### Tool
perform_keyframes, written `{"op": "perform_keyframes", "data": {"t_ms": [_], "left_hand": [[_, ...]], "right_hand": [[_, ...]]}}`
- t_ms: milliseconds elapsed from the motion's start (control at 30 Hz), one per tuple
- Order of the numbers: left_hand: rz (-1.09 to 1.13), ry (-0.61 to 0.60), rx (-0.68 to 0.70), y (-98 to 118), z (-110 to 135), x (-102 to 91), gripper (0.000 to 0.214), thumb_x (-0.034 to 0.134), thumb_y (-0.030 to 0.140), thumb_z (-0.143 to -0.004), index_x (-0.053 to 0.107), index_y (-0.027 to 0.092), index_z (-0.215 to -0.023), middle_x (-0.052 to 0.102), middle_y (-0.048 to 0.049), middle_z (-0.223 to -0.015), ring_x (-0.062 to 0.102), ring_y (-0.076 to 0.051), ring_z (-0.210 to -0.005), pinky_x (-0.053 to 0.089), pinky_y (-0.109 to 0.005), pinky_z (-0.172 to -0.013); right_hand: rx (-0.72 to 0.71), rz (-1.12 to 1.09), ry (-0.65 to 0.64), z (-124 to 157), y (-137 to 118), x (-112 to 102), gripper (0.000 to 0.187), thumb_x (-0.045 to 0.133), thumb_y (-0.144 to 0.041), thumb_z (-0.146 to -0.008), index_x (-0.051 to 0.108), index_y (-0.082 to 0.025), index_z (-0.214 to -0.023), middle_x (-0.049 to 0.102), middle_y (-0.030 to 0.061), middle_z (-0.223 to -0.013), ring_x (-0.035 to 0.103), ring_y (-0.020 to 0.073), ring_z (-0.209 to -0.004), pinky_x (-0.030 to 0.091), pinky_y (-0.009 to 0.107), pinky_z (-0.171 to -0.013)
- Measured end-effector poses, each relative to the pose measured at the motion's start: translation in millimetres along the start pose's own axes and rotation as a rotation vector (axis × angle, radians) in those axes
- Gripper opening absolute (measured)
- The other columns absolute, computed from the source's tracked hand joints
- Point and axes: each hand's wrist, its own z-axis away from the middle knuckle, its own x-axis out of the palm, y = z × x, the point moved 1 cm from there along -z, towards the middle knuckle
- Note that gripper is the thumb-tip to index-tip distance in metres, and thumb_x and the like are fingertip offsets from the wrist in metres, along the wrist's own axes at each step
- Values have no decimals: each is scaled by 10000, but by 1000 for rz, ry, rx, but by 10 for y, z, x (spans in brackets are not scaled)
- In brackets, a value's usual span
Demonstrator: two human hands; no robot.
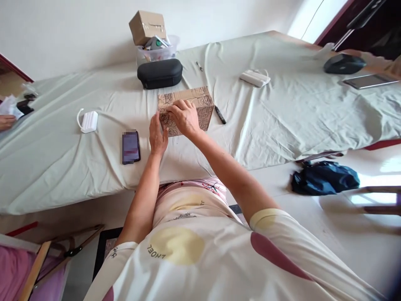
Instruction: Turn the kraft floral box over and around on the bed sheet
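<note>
A cardboard box [205, 115] covered in black scribbled line drawings stands on the cloth-covered table in front of me. My left hand [158, 136] is against the box's left side, fingers stretched upward and thumb apart near the front face. Over the upper front edge, close to the left corner, my right hand [185, 117] bends its fingers onto the box. Its fingertips come near those of my left hand; what lies beneath them is hidden. A black marker [220, 115] lies just right of the box.
Behind the box are a black zip case [159, 73], a plastic bin [156, 53] and a plain carton [147, 27]. A phone [130, 147] and white strapped objects [90, 122] lie around. Another person's hand [6, 121] shows at far left.
</note>
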Motion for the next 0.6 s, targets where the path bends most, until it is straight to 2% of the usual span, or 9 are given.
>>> {"op": "perform_keyframes", "data": {"t_ms": [100, 167, 267, 367, 467, 533, 600], "left_hand": [[39, -70, -71, -22, 34, 40, 773, 359, 655, -999, 220, 224, -1625, 412, -163, -1618, 506, -274, -1410, 468, -418, -1126], [65, -95, -125, -38, 64, 68, 764, 403, 610, -1001, 196, 227, -1629, 420, -174, -1610, 591, -271, -1302, 523, -402, -1043], [76, -61, -165, -16, 88, 82, 767, 480, 560, -985, 205, 233, -1622, 449, -184, -1584, 635, -270, -1220, 545, -395, -990], [49, 90, -164, 84, 51, 21, 761, 534, 541, -958, 279, 200, -1589, 457, -202, -1563, 606, -287, -1269, 512, -412, -1043], [10, 261, -189, 300, -18, -113, 578, 511, 533, -971, 509, 167, -1418, 584, -195, -1413, 594, -290, -1278, 493, -425, -1059], [70, 269, -186, 547, -35, -222, 426, 486, 527, -989, 655, 175, -1160, 694, -153, -1186, 652, -261, -1156, 523, -400, -1001], [287, 195, -171, 883, -1, -346, 376, 498, 513, -999, 682, 185, -985, 727, -101, -971, 696, -208, -949, 557, -355, -897]], "right_hand": [[-59, -17, -52, 47, 93, -171, 304, 382, -357, -1086, 654, -261, -1182, 652, 84, -1182, 547, 265, -1124, 429, 412, -995], [-70, -36, -33, 128, 244, -315, 292, 412, -357, -1075, 649, -263, -1216, 658, 88, -1208, 553, 273, -1155, 420, 444, -1033], [28, -74, 140, 335, 561, -520, 331, 480, -421, -1045, 616, -261, -1302, 614, 103, -1298, 527, 314, -1259, 406, 523, -1082], [206, -147, 375, 608, 857, -616, 390, 396, -449, -1069, 575, -252, -1354, 582, 111, -1310, 539, 307, -1272, 446, 557, -1065], [317, -211, 487, 850, 1027, -556, 381, 411, -467, -1061, 600, -237, -1298, 614, 96, -1199, 615, 258, -1131, 514, 504, -1000], [381, -261, 510, 951, 1077, -470, 370, 434, -479, -1050, 625, -227, -1242, 633, 80, -1111, 642, 228, -1030, 550, 455, -943], [434, -306, 523, 1002, 1100, -394, 359, 458, -491, -1039, 640, -226, -1200, 641, 64, -1055, 649, 210, -975, 567, 416, -899]]}}
